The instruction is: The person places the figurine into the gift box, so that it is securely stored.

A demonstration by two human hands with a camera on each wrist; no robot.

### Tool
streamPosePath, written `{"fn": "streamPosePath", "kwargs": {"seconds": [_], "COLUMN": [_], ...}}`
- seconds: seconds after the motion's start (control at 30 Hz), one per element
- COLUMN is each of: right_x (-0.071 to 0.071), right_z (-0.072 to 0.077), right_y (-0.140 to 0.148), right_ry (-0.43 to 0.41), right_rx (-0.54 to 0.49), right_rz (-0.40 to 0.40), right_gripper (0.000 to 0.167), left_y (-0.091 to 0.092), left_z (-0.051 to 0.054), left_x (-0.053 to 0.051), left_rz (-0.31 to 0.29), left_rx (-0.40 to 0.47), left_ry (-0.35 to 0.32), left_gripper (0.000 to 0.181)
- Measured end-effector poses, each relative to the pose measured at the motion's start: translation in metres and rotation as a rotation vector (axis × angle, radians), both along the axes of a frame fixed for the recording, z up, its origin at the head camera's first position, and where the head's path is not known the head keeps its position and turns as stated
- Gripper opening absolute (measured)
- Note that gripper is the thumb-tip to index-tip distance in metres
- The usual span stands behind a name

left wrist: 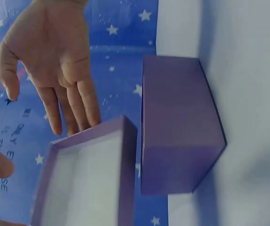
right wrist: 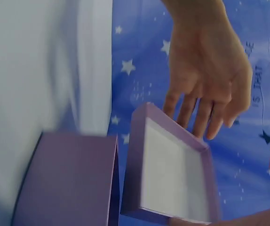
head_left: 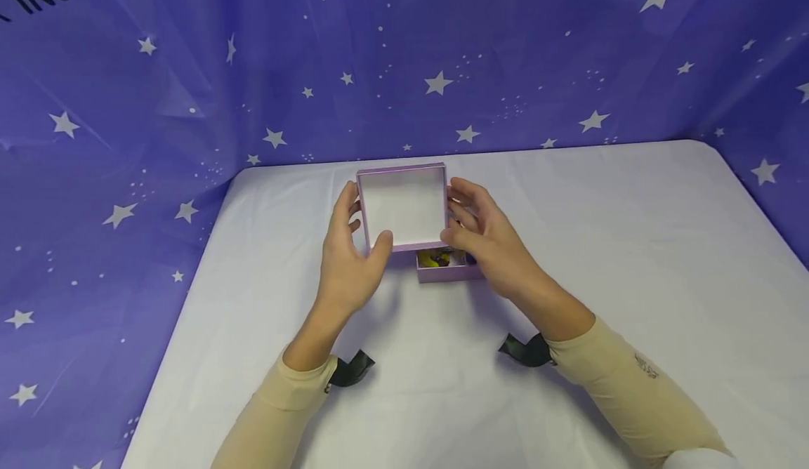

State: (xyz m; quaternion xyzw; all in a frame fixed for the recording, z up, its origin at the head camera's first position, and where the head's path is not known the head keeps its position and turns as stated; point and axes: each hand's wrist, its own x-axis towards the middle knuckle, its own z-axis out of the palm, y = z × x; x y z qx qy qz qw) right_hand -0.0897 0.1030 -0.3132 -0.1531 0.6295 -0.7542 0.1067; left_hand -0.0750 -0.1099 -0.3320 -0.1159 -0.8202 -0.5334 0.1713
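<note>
A shallow purple box lid [head_left: 404, 206] with a white inside is held up off the table, its hollow side facing the head camera. My left hand [head_left: 346, 265] holds its left edge, with the thumb over the near corner. At the opposite edge my right hand [head_left: 496, 251] holds it, the thumb by the near right corner. Behind and below the lid stands the purple box [head_left: 449, 274], partly hidden by lid and right hand. A yellow and dark item [head_left: 436, 258] shows inside it. Both wrist views show the tilted lid [left wrist: 88, 179] beside the box [right wrist: 69, 174].
A white cloth covers the table [head_left: 632, 244]. Blue-purple curtains [head_left: 404, 48] with white stars hang behind it and along its sides. Dark strips [head_left: 354, 368] stick out from both beige sleeves [head_left: 632, 378] near the wrists.
</note>
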Motion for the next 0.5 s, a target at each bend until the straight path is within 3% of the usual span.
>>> {"fn": "streamPosePath", "kwargs": {"seconds": [0.2,0.3,0.5], "right_x": [-0.003,-0.003,0.002], "right_z": [-0.003,-0.006,-0.015], "right_y": [0.021,0.029,0.04], "right_ry": [0.123,0.186,0.253], "right_rx": [-0.033,-0.013,0.016], "right_rz": [-0.037,-0.07,-0.149], "right_gripper": [0.076,0.077,0.062], "left_y": [0.018,0.026,0.032], "left_z": [0.016,0.022,0.009], "left_x": [0.003,0.009,0.007], "left_rz": [-0.129,-0.174,-0.222], "left_rx": [0.136,0.2,0.279], "left_ry": [0.111,0.122,0.135], "left_gripper": [0.08,0.079,0.059]}}
